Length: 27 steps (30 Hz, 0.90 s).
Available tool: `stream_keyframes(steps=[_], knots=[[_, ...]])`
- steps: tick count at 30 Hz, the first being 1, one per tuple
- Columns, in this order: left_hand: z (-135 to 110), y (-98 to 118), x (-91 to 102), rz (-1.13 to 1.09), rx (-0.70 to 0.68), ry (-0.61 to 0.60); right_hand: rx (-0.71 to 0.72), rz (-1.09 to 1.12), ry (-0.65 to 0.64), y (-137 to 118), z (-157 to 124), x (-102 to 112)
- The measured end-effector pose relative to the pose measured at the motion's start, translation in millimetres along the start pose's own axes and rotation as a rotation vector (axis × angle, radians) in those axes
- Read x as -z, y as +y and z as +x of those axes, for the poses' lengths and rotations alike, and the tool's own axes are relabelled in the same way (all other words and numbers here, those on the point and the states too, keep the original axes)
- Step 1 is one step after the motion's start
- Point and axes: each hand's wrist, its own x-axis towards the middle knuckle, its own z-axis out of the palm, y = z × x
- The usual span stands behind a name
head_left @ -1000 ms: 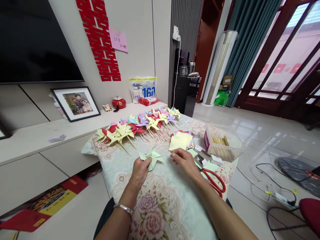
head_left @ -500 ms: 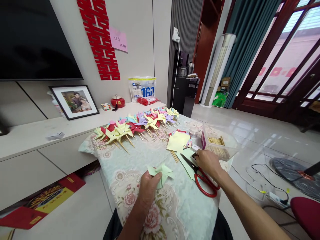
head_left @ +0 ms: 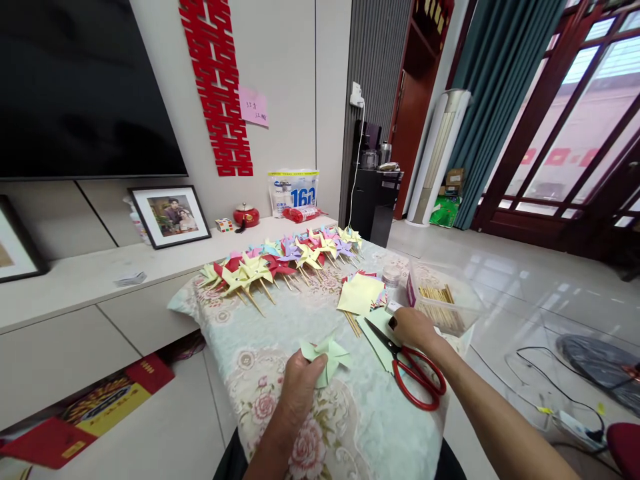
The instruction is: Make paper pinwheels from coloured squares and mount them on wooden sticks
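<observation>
My left hand (head_left: 299, 385) is closed on a pale green paper pinwheel (head_left: 331, 354), held just above the floral tablecloth (head_left: 350, 427). My right hand (head_left: 412, 327) reaches to the right, fingers curled down over small items next to the red-handled scissors (head_left: 413, 373); what it grips is hidden. A stack of yellow paper squares (head_left: 360, 294) and a few wooden sticks (head_left: 352, 323) lie just beyond.
A row of finished coloured pinwheels (head_left: 280, 261) lines the table's far edge. A clear box of sticks (head_left: 440, 301) and a small jar (head_left: 391, 274) stand at the right. A low cabinet (head_left: 75, 293) runs along the left; cables (head_left: 545, 387) lie on the floor.
My right hand left the pinwheel and moved right to the items by the scissors, staying there. My left hand drew the pinwheel nearer to me. The view shifted slightly.
</observation>
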Motion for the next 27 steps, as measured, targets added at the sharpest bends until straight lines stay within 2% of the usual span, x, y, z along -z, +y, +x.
stream_keyframes(steps=[8, 15, 23, 27], knots=[[-2, 2, -2.0, -0.029, 0.002, -0.017, 0.054, 0.046, 0.013, 9, 1, -5], [-2, 6, -4.2, -0.032, -0.001, -0.018, 0.07, 0.224, 0.061, 16, 0, -3], [-1, 7, -5.1, -0.064, 0.018, 0.014, 0.016, 0.634, 0.083, 25, -6, -2], [-4, 17, -11.1, -0.172, 0.063, 0.032, 0.061, 0.933, 0.012, 8, -21, -1]])
